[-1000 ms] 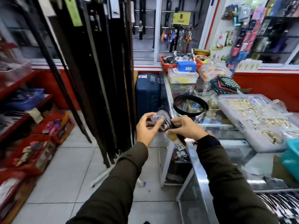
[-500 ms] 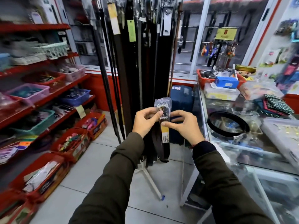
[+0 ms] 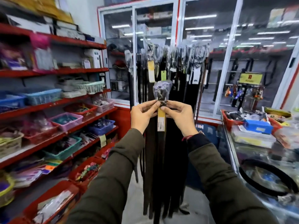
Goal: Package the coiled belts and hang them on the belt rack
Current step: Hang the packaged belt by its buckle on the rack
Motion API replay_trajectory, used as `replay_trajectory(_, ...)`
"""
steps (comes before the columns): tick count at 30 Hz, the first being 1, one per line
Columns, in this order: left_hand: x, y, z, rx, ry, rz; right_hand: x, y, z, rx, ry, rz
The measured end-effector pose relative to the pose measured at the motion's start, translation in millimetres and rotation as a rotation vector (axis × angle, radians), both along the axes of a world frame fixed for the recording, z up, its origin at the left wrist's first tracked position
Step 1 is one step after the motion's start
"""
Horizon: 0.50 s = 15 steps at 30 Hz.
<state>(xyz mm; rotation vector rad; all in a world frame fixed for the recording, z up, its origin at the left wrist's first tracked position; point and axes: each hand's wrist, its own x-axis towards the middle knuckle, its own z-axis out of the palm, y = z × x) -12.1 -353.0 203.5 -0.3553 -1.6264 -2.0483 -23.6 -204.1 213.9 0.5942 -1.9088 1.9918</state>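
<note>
tag point(image 3: 161, 121): yellow, print unreadable
left hand point(image 3: 142, 114): raised, fingertips pinched on belt point(image 3: 160, 143) below bagged buckle point(image 3: 161, 91)
right hand point(image 3: 178, 116): same pinch, opposite side

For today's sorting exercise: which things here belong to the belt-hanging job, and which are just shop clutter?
Job: both hands, left hand and right hand; bagged belt with yellow tag; belt rack; coiled belt on glass counter.

Clutter: pink basket; blue box; red shelves.
</note>
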Motion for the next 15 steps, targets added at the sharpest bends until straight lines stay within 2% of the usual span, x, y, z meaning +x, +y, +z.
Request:
replay_trajectory(6, -17, -33, 82, 0.006, 0.111, 0.093, -27, -48, 78, -0.064, 0.118, 0.032)
replay_trajectory(9, -32, -46, 119, 0.014, 0.100, 0.086, -44, -65, 113, -0.054, 0.153, 0.018)
replay_trajectory(15, -59, -59, 163, 0.047, 0.047, 0.027, -83, -84, 156, -0.054, 0.103, -0.022)
